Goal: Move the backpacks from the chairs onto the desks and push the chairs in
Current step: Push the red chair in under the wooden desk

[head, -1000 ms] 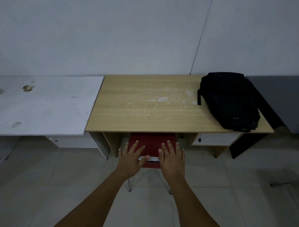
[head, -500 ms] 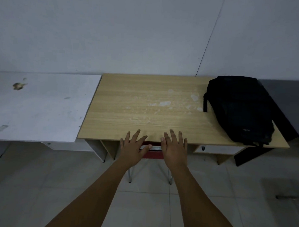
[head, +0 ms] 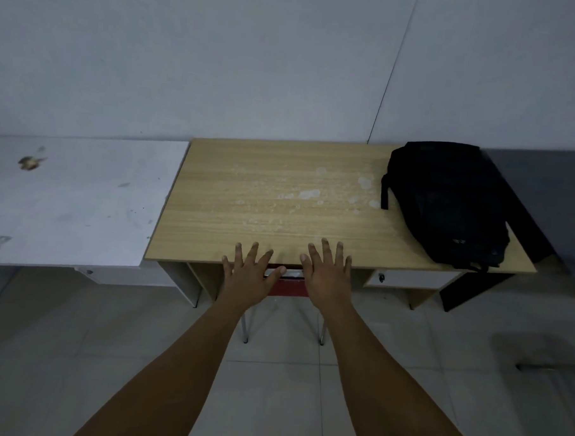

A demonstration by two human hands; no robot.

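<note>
A black backpack (head: 445, 205) lies flat on the right end of a light wooden desk (head: 280, 201). A red chair (head: 288, 288) with thin metal legs sits tucked under the desk's front edge, and only its back edge and two legs show. My left hand (head: 249, 275) and my right hand (head: 326, 272) are spread flat, fingers apart, against the top of the chair back. Both sets of fingertips overlap the desk's front edge. Neither hand holds anything.
A stained white desk (head: 76, 202) adjoins the wooden one on the left. A dark grey desk (head: 550, 196) stands on the right. A white drawer with a lock (head: 408, 279) hangs under the wooden desk's right side. Another chair's metal leg (head: 549, 367) shows at the right edge, on tiled floor.
The red chair has slid forward under the wooden desk with both hands against its back; its red seat, visible earlier, is now hidden beneath the desktop.
</note>
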